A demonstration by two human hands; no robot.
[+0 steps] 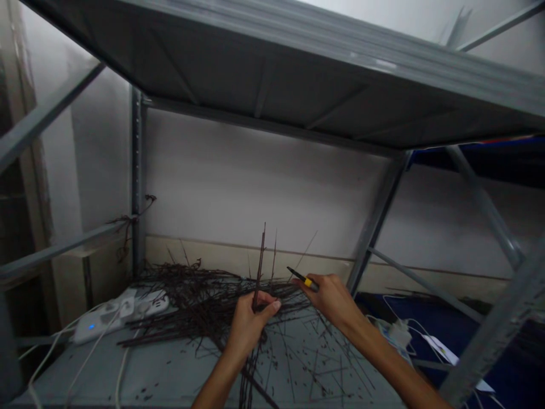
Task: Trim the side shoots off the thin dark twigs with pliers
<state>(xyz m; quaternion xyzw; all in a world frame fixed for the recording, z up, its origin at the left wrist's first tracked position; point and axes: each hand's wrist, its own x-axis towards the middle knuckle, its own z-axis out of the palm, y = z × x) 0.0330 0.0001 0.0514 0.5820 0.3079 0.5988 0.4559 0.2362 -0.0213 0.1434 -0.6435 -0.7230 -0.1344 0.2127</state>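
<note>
My left hand point(251, 318) is closed round several thin dark twigs point(260, 261) that stand upright and run down below the fist. To the right, my right hand point(326, 292) grips a small cutting tool point(303, 278) with a black tip and a yellow band, which points up and left. A thin stem rises near its fingers. Behind and left of my left hand lies a tangled heap of dark twigs point(187, 301) on the grey shelf surface point(170, 375).
A white power strip point(102, 326) with cables sits at the left. Cut bits are scattered on the shelf. Metal posts point(138, 182) and an upper shelf point(264, 85) frame the space. Cables and a blue surface point(455, 318) lie at the right.
</note>
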